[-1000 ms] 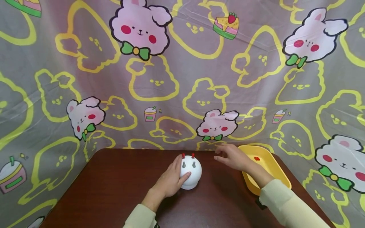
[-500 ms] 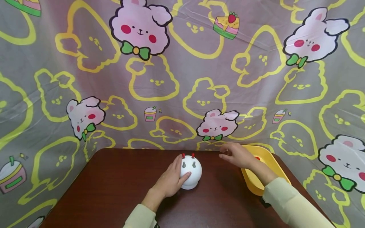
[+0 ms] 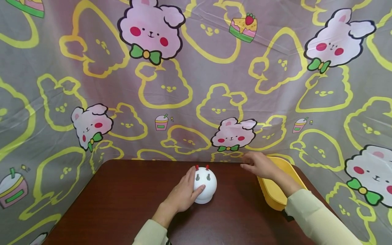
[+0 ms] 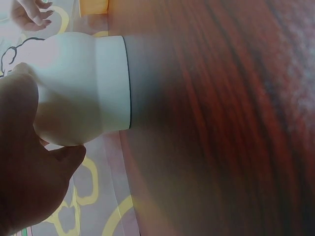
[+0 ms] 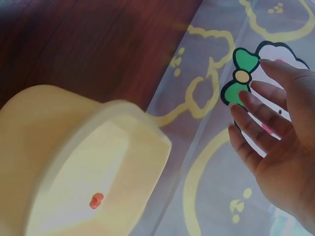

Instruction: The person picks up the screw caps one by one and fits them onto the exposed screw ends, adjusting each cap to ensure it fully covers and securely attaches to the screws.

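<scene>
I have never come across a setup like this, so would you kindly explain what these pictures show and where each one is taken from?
There is no machine here: a person works with two bare hands. The widest picture comes from a camera worn on the head, looking forward and down. The other two come from cameras on the wrists; the left one shows the scene turned sideways.

On the dark brown table stand a white round object, with two red pegs and two grey pegs on it, and a yellow tray. The right wrist picture shows a small red piece inside the tray. The left hand holds the white round object; the right hand is raised near the tray, holding nothing. Behind hangs a patterned cloth.
</scene>
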{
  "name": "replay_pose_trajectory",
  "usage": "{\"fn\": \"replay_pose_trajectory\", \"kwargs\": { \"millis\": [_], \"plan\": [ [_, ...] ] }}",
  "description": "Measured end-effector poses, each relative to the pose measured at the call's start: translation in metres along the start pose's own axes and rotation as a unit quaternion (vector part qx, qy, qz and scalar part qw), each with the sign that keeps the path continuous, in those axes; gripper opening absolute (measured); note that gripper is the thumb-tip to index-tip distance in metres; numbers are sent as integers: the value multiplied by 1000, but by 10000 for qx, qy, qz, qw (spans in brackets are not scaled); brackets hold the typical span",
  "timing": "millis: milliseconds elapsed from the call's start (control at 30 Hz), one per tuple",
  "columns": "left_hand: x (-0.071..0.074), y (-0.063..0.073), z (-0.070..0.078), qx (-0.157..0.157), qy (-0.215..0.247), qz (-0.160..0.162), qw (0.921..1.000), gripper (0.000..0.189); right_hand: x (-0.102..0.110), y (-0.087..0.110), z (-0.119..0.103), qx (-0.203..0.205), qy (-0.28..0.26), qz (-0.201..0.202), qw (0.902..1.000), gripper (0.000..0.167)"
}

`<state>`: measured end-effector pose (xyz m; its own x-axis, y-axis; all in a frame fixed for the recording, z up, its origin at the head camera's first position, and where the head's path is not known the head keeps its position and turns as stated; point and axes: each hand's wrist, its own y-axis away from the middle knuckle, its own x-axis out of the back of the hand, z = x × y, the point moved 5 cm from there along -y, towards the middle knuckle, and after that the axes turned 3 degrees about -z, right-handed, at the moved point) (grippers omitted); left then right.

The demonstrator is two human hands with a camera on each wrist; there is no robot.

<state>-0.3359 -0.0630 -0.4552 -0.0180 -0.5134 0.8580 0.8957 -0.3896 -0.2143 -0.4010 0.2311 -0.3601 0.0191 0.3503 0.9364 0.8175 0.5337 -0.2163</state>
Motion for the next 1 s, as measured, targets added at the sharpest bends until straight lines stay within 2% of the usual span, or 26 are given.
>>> {"fn": "replay_pose_trajectory", "kwargs": {
  "millis": [100, 533, 800, 1000],
  "plan": [
    [0, 0, 0, 18, -28, -12, 10000, 91, 2, 1, 4, -54, -4, 41, 10000, 16],
    [-1, 1, -1, 0, -57, 46, 10000, 90, 4, 8, 26, -171, -104, 104, 9997, 4],
    [-1, 0, 0, 63, -85, -46, 9999, 91, 6, 11, 40, -65, -121, 147, 9998, 5],
    [-1, 0, 0, 87, -70, -61, 9999, 91, 9, 8, 46, -155, -145, 135, 9997, 7]
  ]
}}
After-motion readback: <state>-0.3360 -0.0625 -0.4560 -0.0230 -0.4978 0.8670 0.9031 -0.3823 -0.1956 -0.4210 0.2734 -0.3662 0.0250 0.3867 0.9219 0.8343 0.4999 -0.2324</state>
